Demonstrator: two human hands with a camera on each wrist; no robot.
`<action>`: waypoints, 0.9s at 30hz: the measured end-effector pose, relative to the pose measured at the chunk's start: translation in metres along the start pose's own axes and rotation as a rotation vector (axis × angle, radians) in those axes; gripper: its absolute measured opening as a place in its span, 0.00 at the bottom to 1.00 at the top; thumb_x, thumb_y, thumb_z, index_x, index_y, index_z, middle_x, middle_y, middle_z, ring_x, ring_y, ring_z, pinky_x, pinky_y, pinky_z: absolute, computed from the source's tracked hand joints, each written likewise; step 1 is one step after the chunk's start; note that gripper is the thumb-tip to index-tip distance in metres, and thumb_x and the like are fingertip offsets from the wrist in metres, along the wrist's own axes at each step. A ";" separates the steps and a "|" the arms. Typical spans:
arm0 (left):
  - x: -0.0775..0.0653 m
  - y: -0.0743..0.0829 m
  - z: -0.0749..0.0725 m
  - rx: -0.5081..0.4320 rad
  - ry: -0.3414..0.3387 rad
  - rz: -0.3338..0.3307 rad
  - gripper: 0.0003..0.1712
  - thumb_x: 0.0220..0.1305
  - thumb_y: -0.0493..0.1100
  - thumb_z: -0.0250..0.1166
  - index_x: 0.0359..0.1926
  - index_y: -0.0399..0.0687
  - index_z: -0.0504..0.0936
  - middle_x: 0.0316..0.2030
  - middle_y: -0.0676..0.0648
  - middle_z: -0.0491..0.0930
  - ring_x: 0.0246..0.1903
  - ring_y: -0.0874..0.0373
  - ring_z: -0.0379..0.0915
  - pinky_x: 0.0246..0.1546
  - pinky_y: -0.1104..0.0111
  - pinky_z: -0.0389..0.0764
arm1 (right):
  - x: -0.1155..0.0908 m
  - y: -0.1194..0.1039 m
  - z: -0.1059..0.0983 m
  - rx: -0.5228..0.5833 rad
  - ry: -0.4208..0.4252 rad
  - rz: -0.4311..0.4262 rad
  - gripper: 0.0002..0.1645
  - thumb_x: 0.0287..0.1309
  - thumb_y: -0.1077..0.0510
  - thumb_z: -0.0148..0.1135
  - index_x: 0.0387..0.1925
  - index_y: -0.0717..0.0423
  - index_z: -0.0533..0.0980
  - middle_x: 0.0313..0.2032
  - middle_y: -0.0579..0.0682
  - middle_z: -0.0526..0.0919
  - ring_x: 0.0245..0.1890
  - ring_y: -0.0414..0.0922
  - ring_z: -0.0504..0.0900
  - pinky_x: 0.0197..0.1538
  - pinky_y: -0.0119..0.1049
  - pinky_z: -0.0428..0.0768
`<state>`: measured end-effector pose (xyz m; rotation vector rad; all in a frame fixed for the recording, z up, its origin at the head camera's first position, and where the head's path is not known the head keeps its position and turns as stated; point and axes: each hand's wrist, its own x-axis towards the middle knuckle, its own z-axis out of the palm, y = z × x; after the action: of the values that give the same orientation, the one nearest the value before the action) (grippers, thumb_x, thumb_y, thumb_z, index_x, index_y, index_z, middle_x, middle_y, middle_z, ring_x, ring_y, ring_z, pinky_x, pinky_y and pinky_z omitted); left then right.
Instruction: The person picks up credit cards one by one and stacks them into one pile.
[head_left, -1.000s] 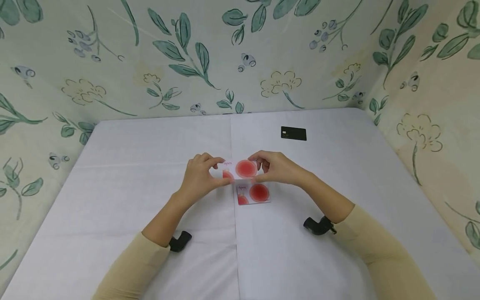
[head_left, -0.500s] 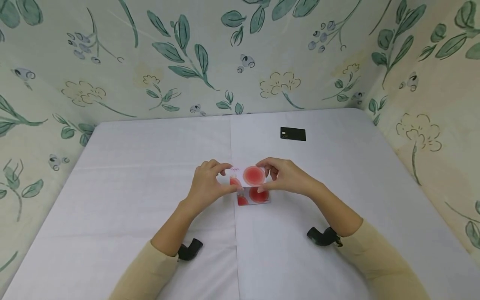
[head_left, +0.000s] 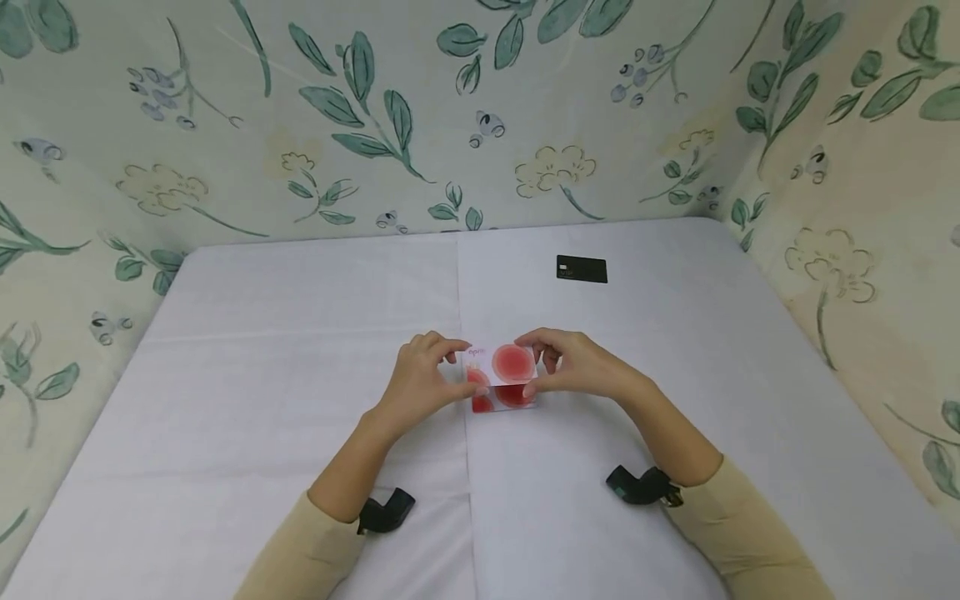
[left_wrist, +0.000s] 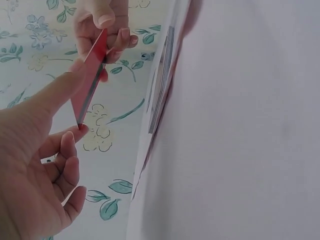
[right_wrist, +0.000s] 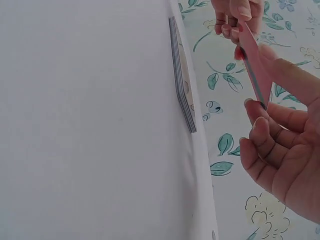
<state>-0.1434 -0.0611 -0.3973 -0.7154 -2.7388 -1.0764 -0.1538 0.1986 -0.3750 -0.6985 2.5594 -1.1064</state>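
Observation:
A glossy white-and-pink card (head_left: 513, 363) with a large red circle is held up between both hands. My left hand (head_left: 422, 375) pinches its left end, thumb on the near edge and a finger on the far edge. My right hand (head_left: 581, 365) grips the right end the same way. Both wrist views show the held card (left_wrist: 91, 80) steeply tilted, with a dark stripe on it. A second card of like print (head_left: 513, 397) lies just below on the table, its upper part hidden by the held one.
A black card (head_left: 582, 269) with a chip lies on the white tablecloth (head_left: 300, 333) at the back right. Floral-patterned cloth (head_left: 420, 125) covers the walls behind and at both sides. Each wrist wears a black camera mount (head_left: 387, 511).
Both hands have brought the held card nearer the body and a little to the right. It now overlaps much of the card lying on the table.

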 end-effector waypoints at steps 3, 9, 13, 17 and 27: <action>0.000 -0.002 0.001 0.025 0.000 0.007 0.33 0.40 0.55 0.78 0.48 0.46 0.81 0.32 0.49 0.73 0.37 0.55 0.66 0.42 0.61 0.64 | 0.002 0.003 0.000 -0.017 -0.037 -0.020 0.38 0.44 0.52 0.75 0.58 0.56 0.72 0.35 0.46 0.76 0.31 0.43 0.74 0.30 0.31 0.74; -0.001 -0.006 0.008 0.062 -0.010 0.039 0.33 0.37 0.55 0.79 0.47 0.46 0.82 0.31 0.47 0.74 0.35 0.55 0.67 0.40 0.61 0.64 | 0.000 0.006 -0.002 -0.011 -0.078 -0.016 0.34 0.45 0.54 0.74 0.56 0.56 0.73 0.33 0.49 0.76 0.29 0.43 0.72 0.29 0.30 0.72; -0.002 -0.008 0.015 0.075 -0.020 0.054 0.35 0.36 0.57 0.79 0.46 0.46 0.82 0.31 0.49 0.74 0.35 0.55 0.67 0.40 0.61 0.64 | -0.001 0.009 -0.003 -0.021 -0.104 -0.007 0.33 0.44 0.54 0.75 0.53 0.55 0.74 0.30 0.50 0.76 0.27 0.42 0.71 0.29 0.30 0.70; -0.002 -0.007 0.019 0.092 -0.043 0.037 0.36 0.35 0.59 0.78 0.46 0.47 0.82 0.31 0.50 0.73 0.36 0.56 0.66 0.42 0.60 0.64 | -0.001 0.012 -0.002 -0.036 -0.130 0.003 0.33 0.43 0.52 0.76 0.52 0.55 0.73 0.28 0.47 0.76 0.27 0.41 0.71 0.30 0.30 0.71; -0.004 -0.011 0.021 0.130 -0.149 0.003 0.33 0.40 0.57 0.77 0.48 0.49 0.81 0.31 0.54 0.72 0.37 0.57 0.65 0.44 0.59 0.64 | 0.002 0.021 0.006 -0.050 -0.143 0.015 0.34 0.41 0.52 0.77 0.51 0.55 0.73 0.27 0.44 0.75 0.26 0.40 0.72 0.31 0.30 0.72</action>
<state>-0.1435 -0.0560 -0.4208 -0.8108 -2.8979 -0.8679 -0.1597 0.2059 -0.3944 -0.7416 2.4747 -0.9543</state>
